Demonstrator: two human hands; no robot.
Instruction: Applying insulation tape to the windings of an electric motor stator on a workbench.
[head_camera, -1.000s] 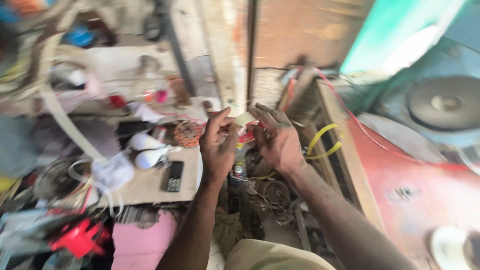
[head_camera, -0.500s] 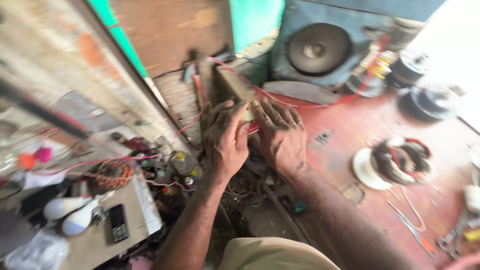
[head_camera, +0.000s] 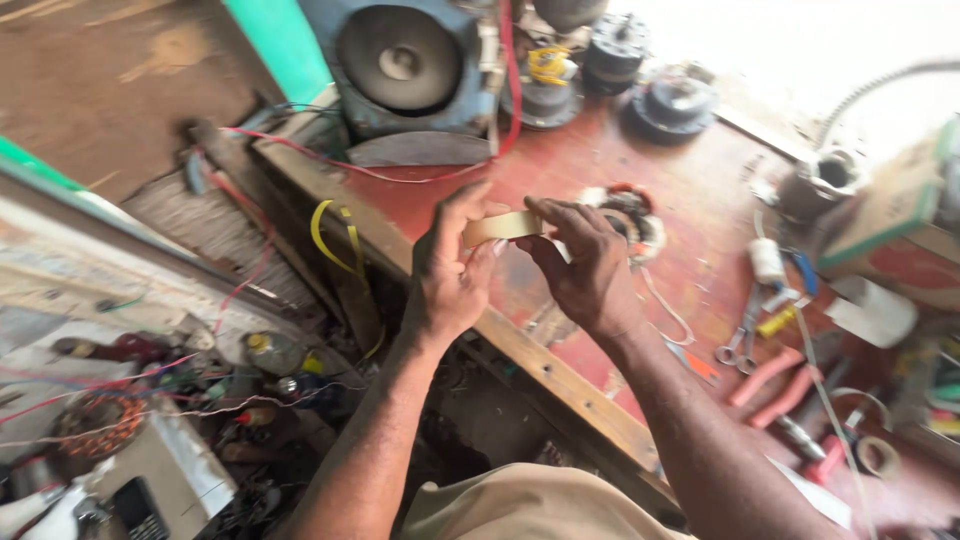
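Both my hands are raised over the edge of a red workbench (head_camera: 690, 230). Between them I hold a small roll of pale yellowish tape (head_camera: 503, 227). My left hand (head_camera: 452, 270) grips its left side with thumb and fingers. My right hand (head_camera: 585, 265) pinches its right side from above. A motor stator with copper windings (head_camera: 630, 212) lies on the bench just behind my right hand.
A blue speaker box (head_camera: 405, 65) stands at the back, with motor parts (head_camera: 680, 100) to its right. Scissors (head_camera: 742, 345), red-handled pliers (head_camera: 775, 385) and a tape roll (head_camera: 880, 455) lie at right. A yellow strap (head_camera: 335, 240) and tangled wires (head_camera: 200, 390) lie at left.
The view has swung right and the hands have lifted from the cluttered gap up over the bench. They now hold the tape roll between them.
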